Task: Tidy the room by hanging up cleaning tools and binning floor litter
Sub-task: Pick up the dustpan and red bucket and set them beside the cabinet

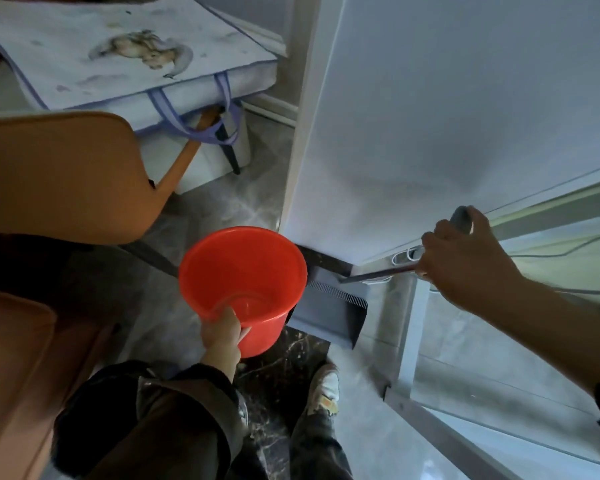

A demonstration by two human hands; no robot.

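At my far left stands an orange chair (59, 174), and behind it a pale storage bag (129, 53) with purple straps rests on a low white box. My left hand (222, 337) comes next, its fingers (238, 336) curled over the near rim of the red bucket (243, 271), gripping it and holding it above the marble floor (222, 206). The bucket hangs mouth up, tipped a little toward me. Just to its right, partly hidden behind its wall, is the grey dustpan (329, 313) with comb teeth along one edge, low at the foot of a white panel (430, 116); I cannot tell whether it touches the floor. Its thin handle (378, 273) slants up to my right hand (465, 258), whose fingers (430, 247) are wrapped tightly round it, the grey end poking out above my knuckles. My shoe (324, 389) stands below the dustpan.
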